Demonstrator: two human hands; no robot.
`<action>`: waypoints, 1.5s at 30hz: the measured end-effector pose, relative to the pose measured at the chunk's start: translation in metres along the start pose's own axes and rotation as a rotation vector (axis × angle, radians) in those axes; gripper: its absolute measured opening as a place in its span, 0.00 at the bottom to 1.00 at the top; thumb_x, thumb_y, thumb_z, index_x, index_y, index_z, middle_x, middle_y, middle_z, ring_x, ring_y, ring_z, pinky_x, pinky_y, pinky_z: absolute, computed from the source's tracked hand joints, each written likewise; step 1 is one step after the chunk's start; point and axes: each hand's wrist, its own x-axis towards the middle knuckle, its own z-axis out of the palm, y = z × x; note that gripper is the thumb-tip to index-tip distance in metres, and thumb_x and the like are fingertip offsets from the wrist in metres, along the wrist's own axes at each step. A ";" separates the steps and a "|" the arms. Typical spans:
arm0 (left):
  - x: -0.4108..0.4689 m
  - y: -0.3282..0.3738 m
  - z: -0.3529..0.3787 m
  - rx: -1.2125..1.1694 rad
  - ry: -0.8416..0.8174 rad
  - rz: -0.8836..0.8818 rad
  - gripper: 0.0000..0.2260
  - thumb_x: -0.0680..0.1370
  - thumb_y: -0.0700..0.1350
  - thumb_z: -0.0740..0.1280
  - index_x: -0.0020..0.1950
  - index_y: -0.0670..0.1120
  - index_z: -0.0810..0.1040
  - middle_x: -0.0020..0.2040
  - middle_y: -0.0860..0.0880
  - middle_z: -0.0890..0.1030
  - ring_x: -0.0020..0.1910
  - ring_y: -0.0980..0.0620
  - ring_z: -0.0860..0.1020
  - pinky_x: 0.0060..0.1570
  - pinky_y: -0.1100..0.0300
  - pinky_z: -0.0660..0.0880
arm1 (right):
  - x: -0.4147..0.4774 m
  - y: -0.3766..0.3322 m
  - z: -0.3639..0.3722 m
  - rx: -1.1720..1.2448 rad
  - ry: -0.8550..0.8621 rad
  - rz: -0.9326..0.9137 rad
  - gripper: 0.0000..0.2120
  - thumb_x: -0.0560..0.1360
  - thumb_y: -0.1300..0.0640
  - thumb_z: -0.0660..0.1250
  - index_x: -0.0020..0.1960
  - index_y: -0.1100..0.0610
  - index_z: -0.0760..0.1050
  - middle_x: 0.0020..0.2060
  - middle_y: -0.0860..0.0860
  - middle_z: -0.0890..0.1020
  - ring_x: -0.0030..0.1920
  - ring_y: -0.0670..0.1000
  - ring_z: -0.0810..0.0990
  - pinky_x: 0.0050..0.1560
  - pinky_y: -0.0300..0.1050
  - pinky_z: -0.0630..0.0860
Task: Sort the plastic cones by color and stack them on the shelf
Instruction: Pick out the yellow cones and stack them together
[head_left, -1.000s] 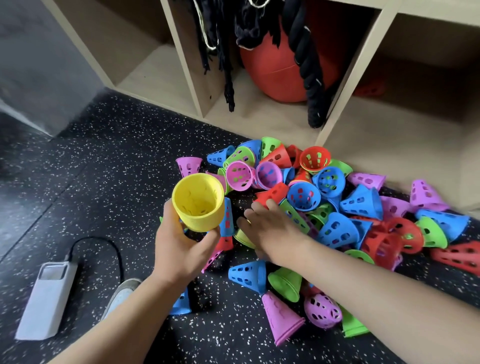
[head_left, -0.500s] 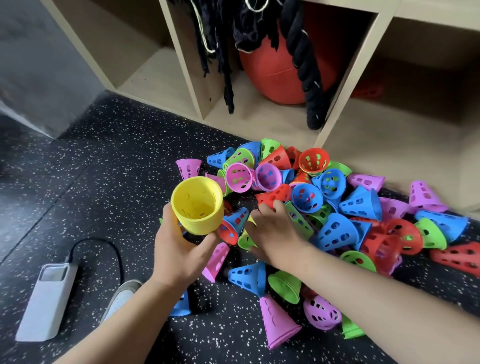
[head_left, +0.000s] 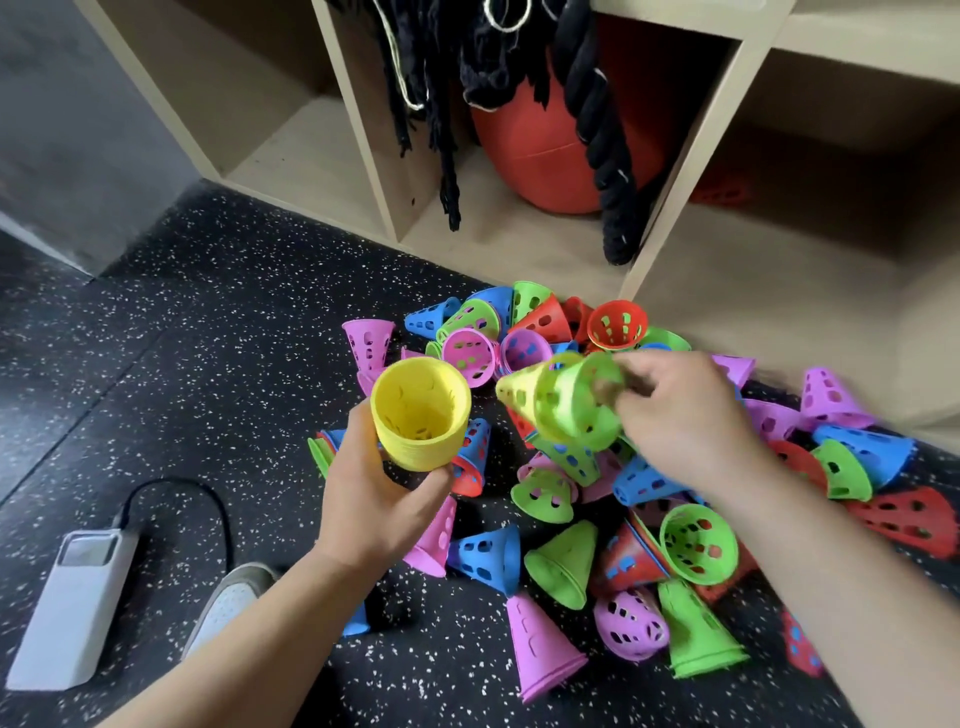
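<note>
Head view, looking down at the floor (head_left: 208, 338) in front of the shelf (head_left: 363, 130). Your left grip (head_left: 374, 499) is clenched round a stack of yellow cones (head_left: 421, 413), thumb on the near side, with the open mouth of the stack tilted up toward you; the stack is held above the left edge of the pile of cones (head_left: 556, 566). Your right grip (head_left: 680, 415) is grasping a green cone (head_left: 566, 402) by its wide rim, narrow end pointing left toward the yellow stack, the two near but apart. The green cone is blurred, and a paler yellow-green tip shows at its left end; whether it is one cone or several nested cannot be told. The pile, in blue, green, red and purple, lies loose on the floor against the front edge of the shelf, below the post between the middle and right compartments; some cones lie on their sides, some stand mouth up. The middle compartment holds a red ball (head_left: 535, 150) with a black rope (head_left: 608, 156) hanging in front of it. Toward the floor's near left corner lies a white power bank (head_left: 72, 608) with a black cable (head_left: 208, 499), and just right of it the toe of a shoe (head_left: 234, 597)
</note>
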 end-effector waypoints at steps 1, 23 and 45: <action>-0.001 0.003 0.003 0.008 -0.019 0.007 0.27 0.65 0.52 0.74 0.60 0.59 0.67 0.51 0.67 0.76 0.47 0.64 0.77 0.44 0.72 0.70 | -0.003 -0.006 -0.013 0.079 0.009 0.027 0.08 0.76 0.59 0.70 0.45 0.47 0.84 0.38 0.45 0.87 0.40 0.47 0.85 0.47 0.47 0.81; -0.012 0.042 0.058 0.008 -0.113 0.066 0.30 0.65 0.48 0.73 0.62 0.63 0.65 0.51 0.64 0.77 0.48 0.65 0.77 0.45 0.73 0.72 | -0.023 -0.035 -0.059 0.378 -0.142 0.045 0.10 0.81 0.57 0.64 0.47 0.59 0.82 0.30 0.55 0.84 0.23 0.42 0.69 0.32 0.37 0.64; -0.021 0.044 0.067 -0.078 -0.070 0.060 0.28 0.64 0.54 0.73 0.56 0.74 0.65 0.50 0.59 0.79 0.46 0.55 0.79 0.47 0.50 0.80 | -0.038 0.104 -0.094 0.325 0.174 0.278 0.11 0.79 0.51 0.67 0.44 0.58 0.82 0.22 0.52 0.75 0.28 0.53 0.68 0.31 0.46 0.62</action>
